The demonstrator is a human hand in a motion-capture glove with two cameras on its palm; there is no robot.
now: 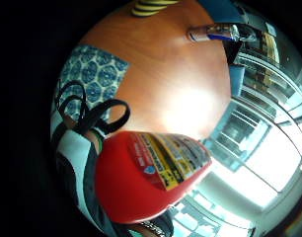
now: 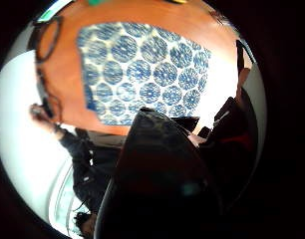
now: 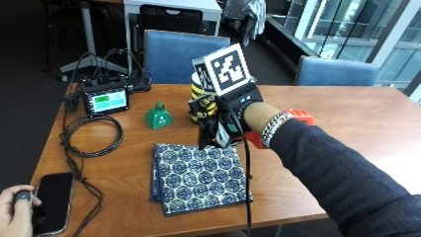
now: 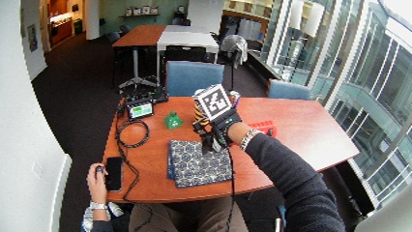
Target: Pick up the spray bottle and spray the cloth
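Seen from the outside view, the gloved right hand (image 3: pixel 227 116) hangs in the air over the wooden desk (image 3: pixel 342 123), above the far edge of the blue patterned cloth (image 3: pixel 199 177), which lies flat and folded near the desk's front edge. The hand's fingers (image 3: pixel 212 133) are curled round a spray bottle (image 1: pixel 151 173); in the little finger side palm view its red body with a yellow and black label fills the space next to the palm, and in the thumb side palm view the same bottle shows as a dark rounded shape (image 2: pixel 160 179) close to the camera, with the cloth (image 2: pixel 142 69) spread on the desk beyond it. From the cloth, a small green bell-shaped thing (image 3: pixel 158 116) stands at about 11 o'clock, and a yellow and black striped container (image 3: pixel 200 98) stands at about 12 o'clock, partly hidden behind the hand. A red object (image 3: pixel 299 117) lies on the desk at about 2 o'clock, behind the wrist. A small screen device (image 3: pixel 108 101) with a coil of black cable (image 3: pixel 92 136) sits towards the far left corner. At the near left edge the person's bare left hand (image 3: pixel 16 210) rests beside a dark phone (image 3: pixel 51 200).
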